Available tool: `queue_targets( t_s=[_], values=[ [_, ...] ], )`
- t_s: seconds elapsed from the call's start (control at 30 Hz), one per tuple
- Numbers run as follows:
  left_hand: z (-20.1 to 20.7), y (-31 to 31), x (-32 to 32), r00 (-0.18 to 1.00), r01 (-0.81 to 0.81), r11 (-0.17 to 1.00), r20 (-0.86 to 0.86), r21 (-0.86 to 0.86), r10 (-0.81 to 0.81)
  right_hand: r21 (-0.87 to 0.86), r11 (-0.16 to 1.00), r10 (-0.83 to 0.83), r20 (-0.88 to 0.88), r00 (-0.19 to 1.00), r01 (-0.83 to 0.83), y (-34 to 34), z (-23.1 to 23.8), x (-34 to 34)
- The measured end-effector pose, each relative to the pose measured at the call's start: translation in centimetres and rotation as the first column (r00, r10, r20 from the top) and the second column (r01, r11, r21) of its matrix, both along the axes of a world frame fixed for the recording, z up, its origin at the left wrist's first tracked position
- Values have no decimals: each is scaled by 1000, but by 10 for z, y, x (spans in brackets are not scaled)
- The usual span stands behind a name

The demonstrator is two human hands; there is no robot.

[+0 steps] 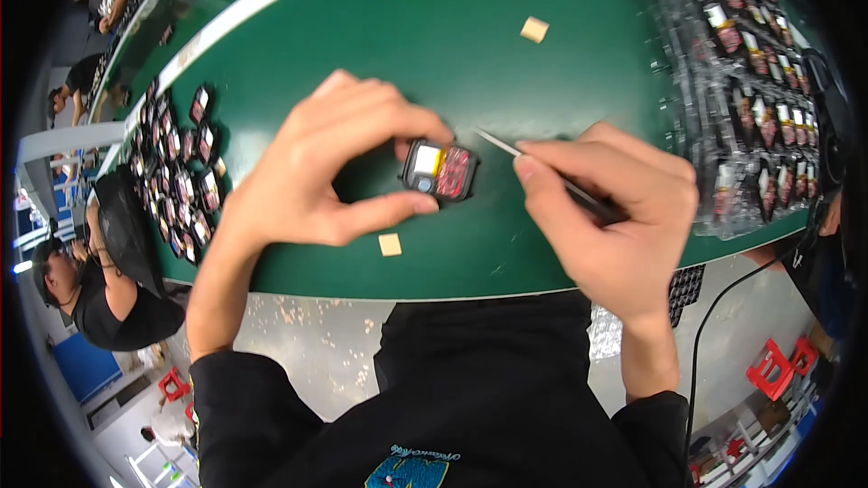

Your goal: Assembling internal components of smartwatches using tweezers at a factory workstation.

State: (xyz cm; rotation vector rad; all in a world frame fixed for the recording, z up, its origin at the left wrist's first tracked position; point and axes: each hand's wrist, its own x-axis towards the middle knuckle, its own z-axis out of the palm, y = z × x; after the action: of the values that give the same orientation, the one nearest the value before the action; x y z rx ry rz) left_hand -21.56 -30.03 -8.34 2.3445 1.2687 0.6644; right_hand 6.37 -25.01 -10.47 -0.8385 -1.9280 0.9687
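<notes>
- Pinching a small black module (439, 170) between left hand (316, 172) thumb and forefinger, just above the green table (470, 45); other fingers curled loosely, open side up showing red and yellow parts.
- Gripping thin tweezers (542, 172) in right hand (615, 217), closed round the shaft like a pen, tip pointing at the module's right edge, just short of touching.
- Best done, judging by this: hold the module steady and level, brace the right wrist on the table edge, bring the tip in slowly and lightly.
- Counted: one module in hand, one pair of tweezers, two tan squares (534, 29) on the table.
- Left pile of modules (181, 181) and right clear trays (750, 81) of modules: too many and too blurred to count.
</notes>
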Motion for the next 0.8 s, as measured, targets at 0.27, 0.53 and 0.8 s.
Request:
queue_targets(
  t_s=[0.27,0.53,0.8],
  values=[
    [2,2,12,994,-102,994,-48,-38,101,-30,997,-77,-192,978,72,-2,-4,2],
    [54,117,27,980,-128,988,165,82,114,-35,993,-115,-268,957,109,-3,-3,2],
    [52,215,89,965,250,948,-131,198,-227,-42,997,-74,-236,969,66,-8,0,-5]
  ],
)
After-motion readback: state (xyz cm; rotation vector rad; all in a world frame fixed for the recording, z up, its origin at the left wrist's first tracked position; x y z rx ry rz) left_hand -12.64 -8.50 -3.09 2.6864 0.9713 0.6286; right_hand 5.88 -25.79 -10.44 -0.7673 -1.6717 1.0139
